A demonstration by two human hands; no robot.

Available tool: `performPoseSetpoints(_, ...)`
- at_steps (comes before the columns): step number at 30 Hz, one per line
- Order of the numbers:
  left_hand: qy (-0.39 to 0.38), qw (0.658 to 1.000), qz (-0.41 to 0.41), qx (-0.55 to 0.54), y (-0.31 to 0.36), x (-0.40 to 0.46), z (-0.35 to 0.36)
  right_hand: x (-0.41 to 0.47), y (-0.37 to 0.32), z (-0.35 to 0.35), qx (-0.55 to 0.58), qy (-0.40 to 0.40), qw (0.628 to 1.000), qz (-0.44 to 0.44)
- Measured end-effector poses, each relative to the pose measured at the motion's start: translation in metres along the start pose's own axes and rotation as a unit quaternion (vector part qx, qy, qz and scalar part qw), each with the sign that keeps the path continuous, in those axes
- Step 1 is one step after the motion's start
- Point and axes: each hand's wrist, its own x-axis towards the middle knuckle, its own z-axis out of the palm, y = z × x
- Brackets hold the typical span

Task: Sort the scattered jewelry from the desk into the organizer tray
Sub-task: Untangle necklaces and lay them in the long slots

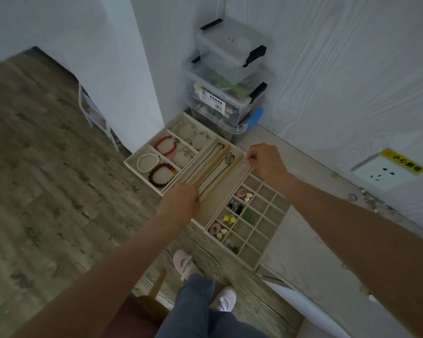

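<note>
The right hand (266, 160) pinches the far end of a thin chain (245, 165); the left hand (181, 199) pinches near its other end over the tray (230, 189) with long slots. A bracelet tray (142, 167) lies left, a grid tray (266, 252) near right. Loose jewelry (369, 200) lies far right on the desk (303, 230).

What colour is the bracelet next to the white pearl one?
Dark reddish-brown beads, seen in the head view.

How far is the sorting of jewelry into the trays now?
Done: bracelets lie in the bracelet tray and beads fill some cells of the grid tray. In hand: left hand and right hand stretch a thin necklace over the necklace tray. Left: small silver pieces on the desk.
</note>
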Motion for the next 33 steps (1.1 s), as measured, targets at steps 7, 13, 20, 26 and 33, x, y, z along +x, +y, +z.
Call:
performPoseSetpoints(7, 0.005, 0.995, 0.035, 0.095, 0.008, -0.004, 0.006, 0.007, -0.004, 0.001, -0.035, -0.022, 0.999, -0.013)
performPoseSetpoints(13, 0.023, 0.982, 0.052, 0.182, 0.015, -0.006, 0.009, 0.006, -0.009, 0.015, -0.103, -0.003, 0.995, 0.015)
performPoseSetpoints(20, -0.027, 0.963, 0.095, 0.251, 0.02, -0.005, 0.016, 0.004, -0.007, 0.028, -0.15, 0.024, 0.988, 0.0)
performPoseSetpoints(26, -0.042, 0.956, 0.099, 0.273, 0.026, -0.006, 0.015, 0.005, -0.003, 0.034, -0.202, 0.04, 0.978, -0.022)
performPoseSetpoints(33, -0.018, 0.962, 0.086, 0.259, 0.02, -0.005, 0.018, -0.002, 0.002, 0.03, -0.171, 0.043, 0.984, -0.037)
